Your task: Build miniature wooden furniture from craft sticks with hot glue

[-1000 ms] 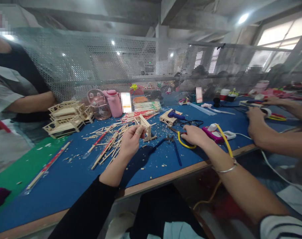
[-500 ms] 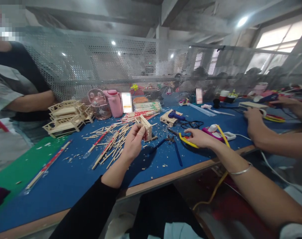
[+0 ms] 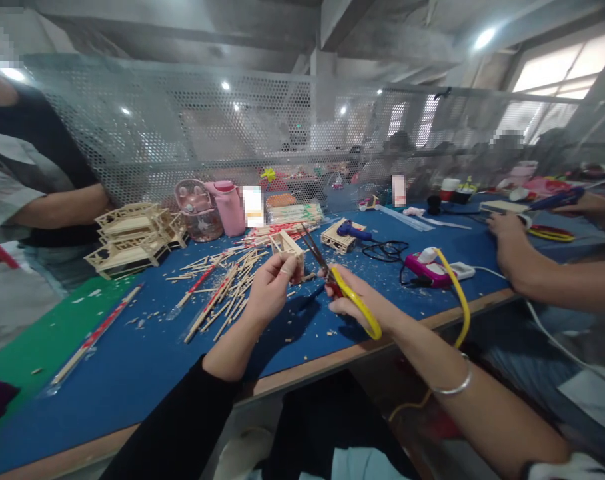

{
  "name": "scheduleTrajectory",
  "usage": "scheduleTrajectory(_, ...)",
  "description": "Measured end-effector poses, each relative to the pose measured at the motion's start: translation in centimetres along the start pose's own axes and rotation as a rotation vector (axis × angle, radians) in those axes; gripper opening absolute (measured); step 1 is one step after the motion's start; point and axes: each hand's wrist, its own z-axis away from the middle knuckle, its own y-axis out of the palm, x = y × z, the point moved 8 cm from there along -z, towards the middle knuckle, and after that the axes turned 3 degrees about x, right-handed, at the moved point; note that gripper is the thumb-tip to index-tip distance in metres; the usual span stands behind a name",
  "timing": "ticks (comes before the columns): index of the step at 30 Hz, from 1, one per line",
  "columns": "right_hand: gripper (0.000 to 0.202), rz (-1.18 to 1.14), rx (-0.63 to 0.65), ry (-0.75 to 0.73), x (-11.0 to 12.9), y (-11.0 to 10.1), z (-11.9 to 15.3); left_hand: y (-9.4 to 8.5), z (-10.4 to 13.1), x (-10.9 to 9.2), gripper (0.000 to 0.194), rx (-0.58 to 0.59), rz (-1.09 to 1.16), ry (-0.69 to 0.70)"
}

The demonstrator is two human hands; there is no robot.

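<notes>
My left hand pinches a small wooden frame made of sticks, above the blue table. Just right of it, my right hand is closed round yellow-handled scissors, whose blades point up and left beside the frame and look slightly parted. Loose wooden sticks lie in a pile left of my left hand. Behind the scissors, a blue glue gun rests on another wooden piece. Dark blue pliers are mostly hidden behind my right hand.
Stacked wooden models, a clear pink container and a pink bottle stand at the back left. A pink power strip with cables lies to the right. Another person's hands work at the far right; someone stands at the left.
My right hand has lifted the yellow-handled scissors from the table and brought them left, beside the frame. My left hand has barely moved. The co-worker's blue tool at the far right has shifted.
</notes>
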Motion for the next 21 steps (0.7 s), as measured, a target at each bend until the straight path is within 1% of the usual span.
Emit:
scheduleTrajectory(2,0.027,-0.026,0.014,0.008,0.2,1.4,-0.3,0.0,0.1,-0.4,0.028,-0.013,-0.025,0.020)
scheduleTrajectory(4,0.031,-0.029,0.031,-0.015,0.7,2.4,-0.3,-0.1,0.2,-1.0,0.029,-0.030,-0.069,0.037)
scheduleTrajectory(6,0.036,-0.015,0.051,-0.048,1.2,2.8,-0.2,-0.1,0.3,-1.7,0.030,-0.045,-0.132,0.059)
scheduleTrajectory(8,0.039,0.000,0.057,-0.071,1.3,2.8,-0.1,-0.2,0.5,-2.5,0.031,-0.054,-0.210,0.088)
scheduleTrajectory(11,0.041,0.035,0.038,-0.107,1.2,2.5,0.1,-0.1,0.6,-3.4,0.031,-0.028,-0.341,0.139)
scheduleTrajectory(15,0.042,0.060,-0.004,-0.124,0.7,2.3,0.3,0.2,0.8,-3.7,0.030,0.015,-0.477,0.187)
scheduleTrajectory(21,0.043,0.042,0.008,-0.141,0.6,2.5,0.6,0.4,0.8,-3.7,0.029,0.034,-0.449,0.188)
